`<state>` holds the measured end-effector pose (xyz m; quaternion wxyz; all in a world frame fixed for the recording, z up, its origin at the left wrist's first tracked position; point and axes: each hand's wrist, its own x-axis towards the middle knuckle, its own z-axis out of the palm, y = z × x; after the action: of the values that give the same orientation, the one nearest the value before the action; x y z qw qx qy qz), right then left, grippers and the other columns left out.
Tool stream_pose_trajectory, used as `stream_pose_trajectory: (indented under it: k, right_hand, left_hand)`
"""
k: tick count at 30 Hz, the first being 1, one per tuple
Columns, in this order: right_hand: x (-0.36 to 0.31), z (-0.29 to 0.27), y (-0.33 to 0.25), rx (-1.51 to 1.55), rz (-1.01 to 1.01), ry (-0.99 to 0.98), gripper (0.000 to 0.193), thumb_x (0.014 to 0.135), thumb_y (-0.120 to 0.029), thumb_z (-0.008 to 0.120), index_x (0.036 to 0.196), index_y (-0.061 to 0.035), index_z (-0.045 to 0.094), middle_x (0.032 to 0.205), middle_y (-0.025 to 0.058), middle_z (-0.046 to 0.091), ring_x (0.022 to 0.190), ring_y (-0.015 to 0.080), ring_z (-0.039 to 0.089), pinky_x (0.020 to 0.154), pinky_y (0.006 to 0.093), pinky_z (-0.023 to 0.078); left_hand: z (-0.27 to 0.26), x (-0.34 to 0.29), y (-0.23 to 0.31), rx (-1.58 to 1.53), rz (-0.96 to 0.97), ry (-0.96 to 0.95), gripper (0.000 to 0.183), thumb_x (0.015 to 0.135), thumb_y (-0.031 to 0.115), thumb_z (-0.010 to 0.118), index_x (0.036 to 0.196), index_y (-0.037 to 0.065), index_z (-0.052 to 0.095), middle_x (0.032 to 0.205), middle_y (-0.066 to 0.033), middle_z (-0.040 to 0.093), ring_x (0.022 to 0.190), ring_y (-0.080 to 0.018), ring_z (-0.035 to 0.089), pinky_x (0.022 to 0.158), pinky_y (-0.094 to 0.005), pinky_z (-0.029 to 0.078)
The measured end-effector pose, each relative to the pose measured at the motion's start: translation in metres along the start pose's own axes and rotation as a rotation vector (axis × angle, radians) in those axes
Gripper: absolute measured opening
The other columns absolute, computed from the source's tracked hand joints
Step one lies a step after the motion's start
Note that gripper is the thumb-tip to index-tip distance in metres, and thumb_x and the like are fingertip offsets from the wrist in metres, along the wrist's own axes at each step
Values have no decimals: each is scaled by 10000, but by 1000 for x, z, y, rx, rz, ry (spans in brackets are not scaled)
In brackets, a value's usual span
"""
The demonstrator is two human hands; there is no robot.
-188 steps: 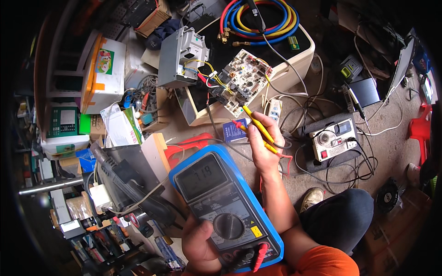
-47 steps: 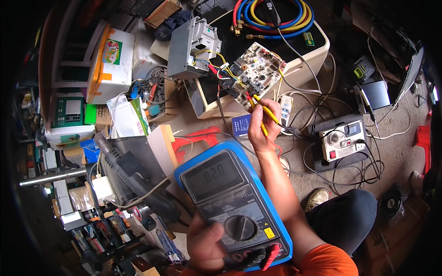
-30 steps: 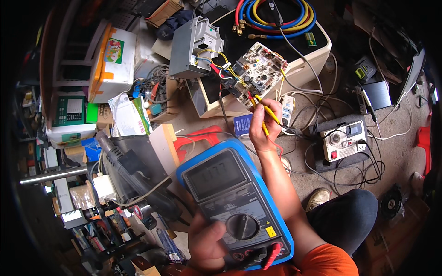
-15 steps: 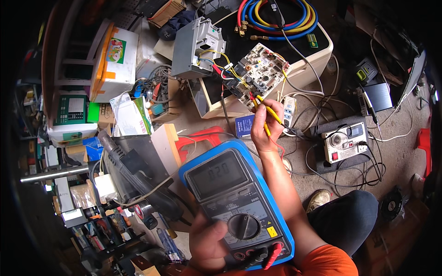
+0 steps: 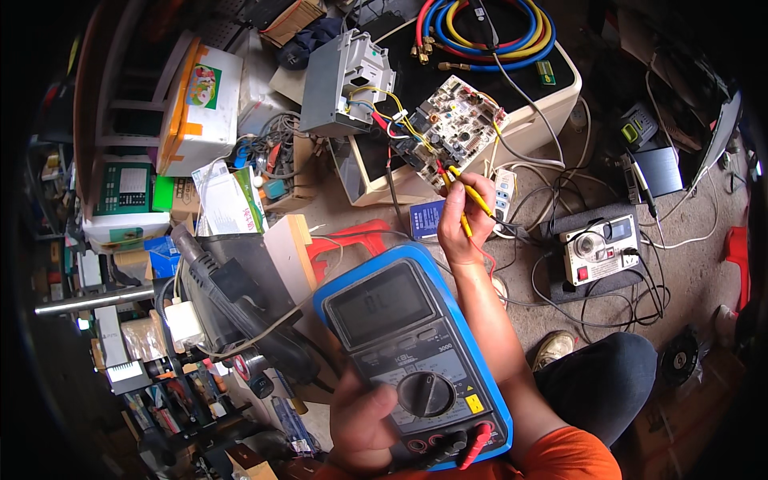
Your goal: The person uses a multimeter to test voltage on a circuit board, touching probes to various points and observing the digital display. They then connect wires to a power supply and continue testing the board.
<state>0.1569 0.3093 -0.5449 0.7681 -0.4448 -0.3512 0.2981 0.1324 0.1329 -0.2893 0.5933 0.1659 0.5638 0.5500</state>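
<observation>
Head view: multimeter points lengthwise upper-left.

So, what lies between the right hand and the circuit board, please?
In the head view, two yellow test probes extend from the right hand up to the circuit board.
</observation>
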Motion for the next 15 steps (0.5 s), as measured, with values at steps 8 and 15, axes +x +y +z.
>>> stream_pose_trajectory:
  k: [8, 15]
  right_hand:
    - [1, 2, 1, 38, 18, 41, 171, 941, 41, 616, 1105, 16, 580, 1018, 135, 590, 788, 158, 624, 678, 268, 517]
    - [2, 4, -4, 72, 37, 44, 166, 942, 40, 615, 1104, 17, 580, 1018, 134, 590, 796, 160, 625, 683, 269, 516]
  left_hand:
    - [-1, 0, -2, 1, 18, 12, 748, 819, 208, 682, 1421, -162, 437, 1375, -247, 584, 1249, -352, 587, 1102, -446, 424]
    - [1, 0, -1, -16, 18, 4, 751, 825, 203, 683, 1430, -159, 427, 1381, -244, 581, 1256, -352, 583, 1105, -445, 422]
